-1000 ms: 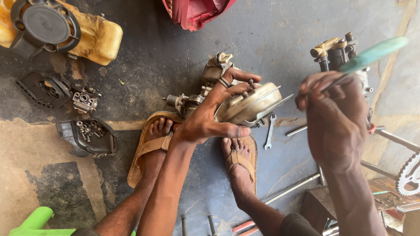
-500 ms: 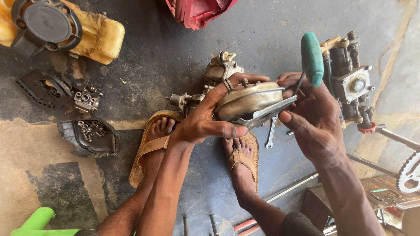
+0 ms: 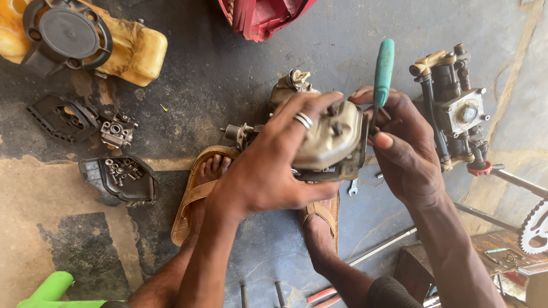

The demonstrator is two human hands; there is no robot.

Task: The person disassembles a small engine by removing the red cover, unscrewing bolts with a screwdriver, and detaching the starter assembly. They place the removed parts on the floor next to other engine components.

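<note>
The left hand, a ring on one finger, is clamped over a grimy metal engine cover, palm spread across its top and thumb under its near edge, holding it up above the concrete floor and over the person's sandalled feet. The right hand is closed around a green-handled screwdriver, handle pointing up and the shaft running down against the right edge of the cover. Just behind the cover, a small engine block sits on the floor. To the right stands a pump assembly; to the left lie a yellow fuel tank, a black tray of screws and a small carburettor. A spanner lies below the cover.
</note>
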